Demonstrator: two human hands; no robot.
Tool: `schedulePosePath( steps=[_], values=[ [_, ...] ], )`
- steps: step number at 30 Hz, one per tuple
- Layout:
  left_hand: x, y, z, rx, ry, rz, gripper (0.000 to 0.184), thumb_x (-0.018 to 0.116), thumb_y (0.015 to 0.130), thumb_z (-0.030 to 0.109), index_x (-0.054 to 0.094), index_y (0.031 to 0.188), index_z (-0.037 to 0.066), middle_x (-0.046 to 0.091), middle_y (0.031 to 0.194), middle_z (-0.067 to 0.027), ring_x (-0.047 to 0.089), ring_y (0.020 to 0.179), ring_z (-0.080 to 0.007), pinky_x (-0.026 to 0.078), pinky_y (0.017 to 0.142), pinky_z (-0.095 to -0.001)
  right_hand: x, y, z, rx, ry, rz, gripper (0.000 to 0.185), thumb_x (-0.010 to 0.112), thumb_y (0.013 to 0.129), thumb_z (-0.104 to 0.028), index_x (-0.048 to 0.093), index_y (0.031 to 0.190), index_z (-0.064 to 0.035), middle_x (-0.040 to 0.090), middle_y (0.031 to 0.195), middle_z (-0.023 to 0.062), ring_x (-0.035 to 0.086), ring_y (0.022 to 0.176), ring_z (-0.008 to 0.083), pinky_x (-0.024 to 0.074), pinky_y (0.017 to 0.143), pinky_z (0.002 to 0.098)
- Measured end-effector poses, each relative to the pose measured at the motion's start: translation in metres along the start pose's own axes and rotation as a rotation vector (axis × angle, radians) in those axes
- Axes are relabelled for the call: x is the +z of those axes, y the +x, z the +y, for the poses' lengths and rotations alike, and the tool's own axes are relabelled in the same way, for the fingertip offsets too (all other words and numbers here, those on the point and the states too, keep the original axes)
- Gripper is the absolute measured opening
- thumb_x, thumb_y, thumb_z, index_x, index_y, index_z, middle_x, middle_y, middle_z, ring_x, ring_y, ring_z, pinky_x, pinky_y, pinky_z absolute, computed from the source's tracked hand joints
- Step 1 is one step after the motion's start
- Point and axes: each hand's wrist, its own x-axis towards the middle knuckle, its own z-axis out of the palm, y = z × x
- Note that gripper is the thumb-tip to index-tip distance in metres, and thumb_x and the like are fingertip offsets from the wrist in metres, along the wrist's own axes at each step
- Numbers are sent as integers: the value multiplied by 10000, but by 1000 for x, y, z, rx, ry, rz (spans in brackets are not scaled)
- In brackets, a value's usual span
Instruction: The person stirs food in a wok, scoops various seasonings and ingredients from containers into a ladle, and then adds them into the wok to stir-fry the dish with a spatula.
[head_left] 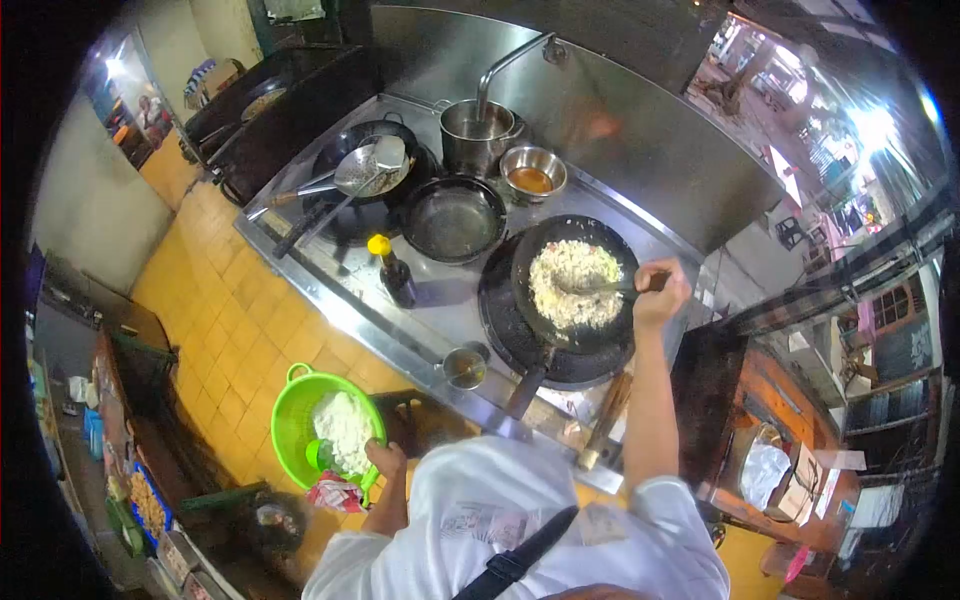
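My right hand (661, 292) is closed around the dark handle of a spatula (600, 288), whose blade rests in fried rice (572, 312) inside a black pan (622, 235). That pan sits on a larger black wok at the right of the steel stove. My left hand (386, 459) grips the rim of a green plastic basket (283, 432), low at the left of my body. White rice (343, 430) and a green scoop (318, 456) lie in the basket. A red and white cloth (335, 492) is at its rim beside my left hand.
On the steel stove (440, 315) stand a dark bottle with a yellow cap (398, 280), an empty black pan (455, 220), a steel pot (470, 150), a bowl of brown liquid (530, 180) and a small cup (464, 368). A ladle (360, 172) lies over a wok at the back left.
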Motion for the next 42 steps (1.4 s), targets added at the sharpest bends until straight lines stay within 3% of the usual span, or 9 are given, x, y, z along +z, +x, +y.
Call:
schedulePosePath(
  steps=[13, 17, 19, 21, 24, 25, 27, 35, 42],
  values=[
    [-8, 16, -5, 29, -4, -79, 285, 594, 669, 46, 490, 916, -52, 502, 939, -239, 471, 941, -383, 380, 838, -443, -5, -41, -14, -36, -61, -76, 439, 433, 889, -359, 533, 749, 45, 485, 614, 62, 445, 523, 119, 348, 491, 247],
    [-11, 13, -8, 152, -5, -99, 315, 595, 670, 65, 480, 948, -28, 477, 952, -230, 464, 927, -407, 372, 834, -460, -26, -69, -39, -219, -816, -161, 408, 473, 854, -347, 575, 1067, -14, 576, 837, 93, 544, 651, 188, 435, 561, 299],
    [-16, 13, -4, 138, 3, -108, 334, 597, 666, 64, 473, 962, -29, 472, 960, -228, 463, 929, -405, 373, 826, -464, -24, -106, -85, 905, -159, 101, 498, 514, 836, -299, 443, 1274, -73, 573, 956, 117, 575, 700, 224, 449, 562, 318],
    [-9, 14, -3, 125, 8, -113, 353, 600, 661, 62, 466, 975, -31, 467, 969, -226, 461, 930, -403, 375, 818, -467, -7, -118, -110, 1372, 194, 331, 500, 539, 818, -248, 416, 1270, -73, 583, 885, 115, 578, 687, 218, 465, 555, 310],
    [-15, 21, -4, 106, 87, -307, 422, 613, 651, 58, 438, 1025, -28, 457, 1022, -227, 453, 954, -402, 384, 799, -474, -78, -177, -6, 1765, 80, -121, 424, 547, 806, -172, 421, 1170, 6, 630, 850, 183, 631, 720, 287, 501, 563, 411],
    [-20, 22, -3, 125, 98, -318, 422, 613, 651, 58, 438, 1025, -28, 457, 1022, -227, 453, 954, -402, 384, 799, -474, -91, -198, -5, 1767, 90, -95, 424, 547, 806, -172, 421, 1170, 6, 630, 850, 183, 631, 720, 287, 501, 563, 411],
    [-25, 22, 27, 160, 49, -141, 347, 578, 672, 42, 462, 985, -53, 457, 1026, -237, 450, 970, -400, 372, 834, -456, -83, -199, -23, 687, -1270, -622, 373, 513, 813, -138, 418, 1147, -1, 626, 849, 224, 621, 782, 383, 481, 594, 459],
    [-15, 47, 24, 527, -69, -228, 352, 560, 676, 45, 447, 1000, -35, 451, 1025, -247, 418, 985, -424, 335, 868, -488, -106, -213, -6, 786, -1412, -315, 490, 508, 802, -120, 363, 1259, -20, 587, 756, 278, 584, 714, 438, 463, 656, 496],
    [-45, 29, 69, 645, -201, -322, 222, 520, 746, 15, 512, 963, -30, 535, 901, -217, 509, 862, -401, 412, 785, -459, -81, -135, -142, 892, -1136, -718, 440, 566, 796, -168, 460, 1206, -50, 597, 787, 274, 577, 782, 451, 469, 717, 489]
  ],
)
